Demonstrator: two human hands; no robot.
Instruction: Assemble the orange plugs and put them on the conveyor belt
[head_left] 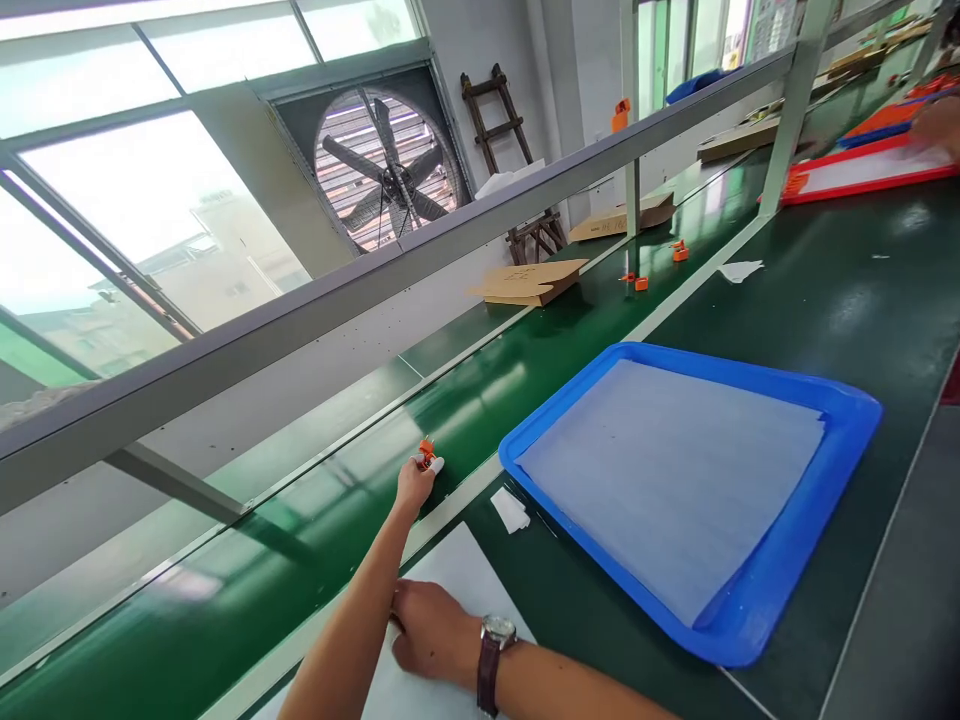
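Stretched out over the green conveyor belt, my left hand (417, 482) is closed on a small orange plug-like part (427, 450) with thin metal pins on top. White coverings show on its fingertips. My right hand (433, 630), with a watch (496, 634) on the wrist, is low over a white sheet (450, 565) at the near edge of the belt. Its fingers are curled, and their tips are hidden behind my left forearm, so what they hold, if anything, does not show. To the right lies a blue tray (817, 500) lined with white paper (675, 470).
Several orange parts (679, 252) stand farther along the belt (480, 400). Flattened cardboard (529, 282) lies along its far side. A metal rail (375, 270) crosses above. At top right, a co-worker's hand (937, 125) is over a red tray (862, 170). Paper scraps (510, 510) lie beside the blue tray.
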